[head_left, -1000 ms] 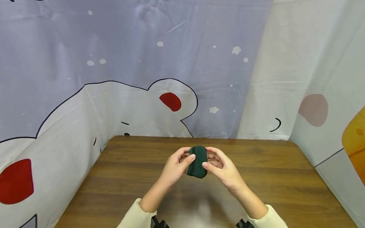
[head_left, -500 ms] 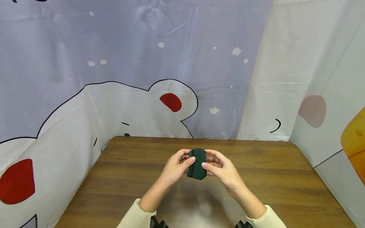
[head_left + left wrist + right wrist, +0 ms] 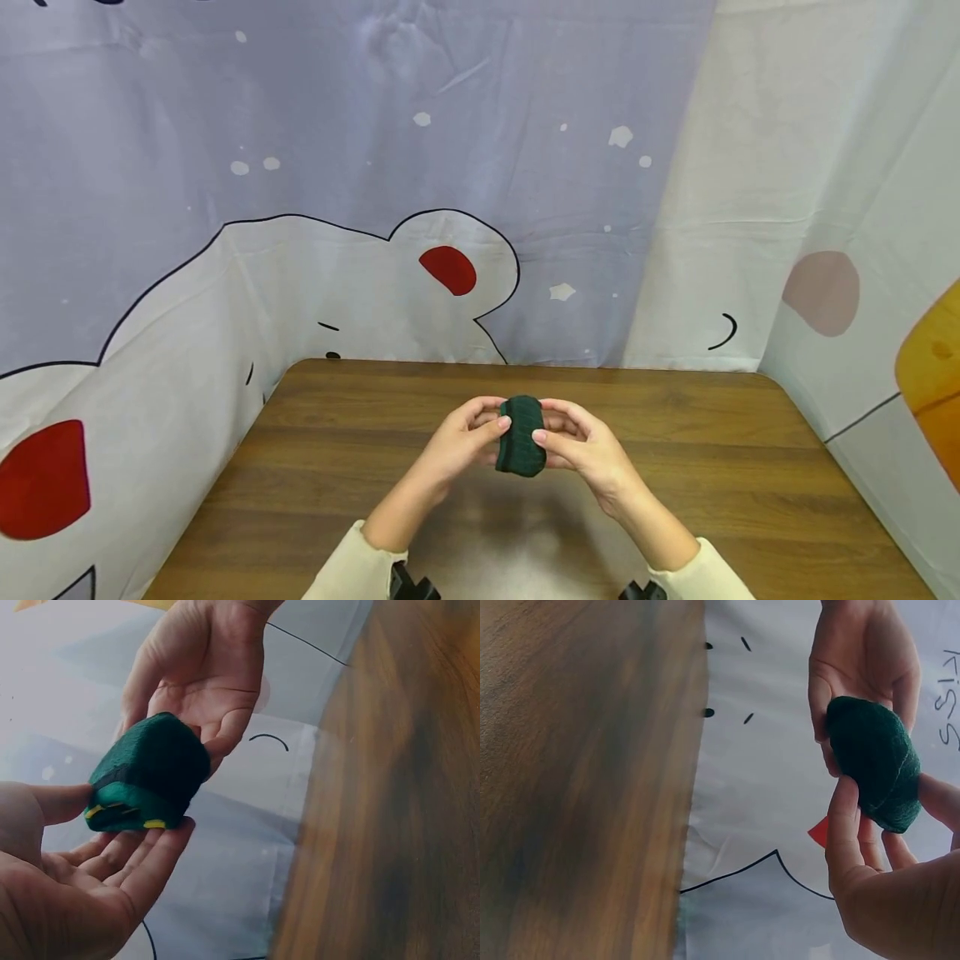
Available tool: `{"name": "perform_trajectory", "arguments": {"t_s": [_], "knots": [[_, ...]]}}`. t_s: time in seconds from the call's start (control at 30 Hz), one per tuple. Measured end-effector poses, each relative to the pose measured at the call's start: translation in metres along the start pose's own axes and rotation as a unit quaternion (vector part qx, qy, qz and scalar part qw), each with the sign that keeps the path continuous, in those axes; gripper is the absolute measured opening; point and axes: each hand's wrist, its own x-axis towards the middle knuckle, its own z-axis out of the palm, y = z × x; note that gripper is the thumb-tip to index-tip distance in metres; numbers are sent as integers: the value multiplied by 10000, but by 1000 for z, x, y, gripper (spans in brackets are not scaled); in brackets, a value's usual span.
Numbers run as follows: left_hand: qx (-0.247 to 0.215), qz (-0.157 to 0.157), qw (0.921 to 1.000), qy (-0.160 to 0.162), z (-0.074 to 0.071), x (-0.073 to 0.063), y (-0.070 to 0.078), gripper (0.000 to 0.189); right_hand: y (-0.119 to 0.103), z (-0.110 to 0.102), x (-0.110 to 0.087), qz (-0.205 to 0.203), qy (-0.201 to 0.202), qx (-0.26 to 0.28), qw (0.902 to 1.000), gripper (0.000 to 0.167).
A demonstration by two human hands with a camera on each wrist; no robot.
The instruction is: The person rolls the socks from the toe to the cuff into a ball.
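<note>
A compact dark green knit bundle, which looks like rolled-up socks (image 3: 522, 437), is held above the table between both hands. My left hand (image 3: 463, 440) pinches its left side, thumb on the near face and fingers behind. On the opposite side, my right hand (image 3: 583, 446) grips it the same way. The left wrist view shows the end of the socks (image 3: 154, 769) with a darker band and small yellow patches at the fold. In the right wrist view, the rounded smooth end of the socks (image 3: 876, 761) faces the right hand (image 3: 892, 896).
A brown wood-grain table (image 3: 360, 467) lies beneath the hands. Behind it hangs a printed curtain (image 3: 360, 283) with cartoon shapes, which also runs along both sides. Cream sleeves (image 3: 356, 567) and black wrist mounts (image 3: 414, 583) show at the bottom edge.
Both hands have lowered very slightly with the socks between them. The bundle has turned a little, and its ribbing shows more clearly. Each hand keeps its hold.
</note>
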Motion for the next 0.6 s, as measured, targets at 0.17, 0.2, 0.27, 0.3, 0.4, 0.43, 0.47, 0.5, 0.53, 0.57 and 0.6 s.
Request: {"name": "perform_trajectory", "arguments": {"t_s": [0.17,0.2,0.27,0.3,0.4,0.43,0.47,0.5,0.53,0.57,0.6], "knots": [[-101,-264,9994,-178,-4,0,-2,48,7,-2,1,7,-152,-42,9999,57],[-109,-308,9993,-201,-5,0,-3,48,8,-2,1,11,-170,-58,9998,57],[-174,-431,9987,-208,-7,1,-4,49,10,-2,1,44,-177,-68,9998,58],[-197,-460,9985,-214,-7,1,-6,49,11,-2,2,55,-180,-74,9998,58],[-227,-486,9984,-194,-9,2,-9,50,14,-3,3,79,-167,-53,9998,57],[-234,-490,9984,-173,-9,2,-10,51,14,-3,3,82,-167,-41,9998,57],[-241,-487,9984,-151,-9,2,-11,51,15,-2,4,80,-162,-20,9998,57],[-255,-486,9984,-123,-9,2,-12,52,15,-3,4,82,-154,-7,9998,57],[-270,-486,9984,-92,-8,2,-12,52,15,-3,4,83,-149,9,9999,57],[-288,-486,9984,-63,-8,2,-13,52,16,-3,5,87,-147,24,9999,57],[-304,-493,9983,-26,-8,3,-14,52,16,-3,5,91,-142,33,9999,57]]}}
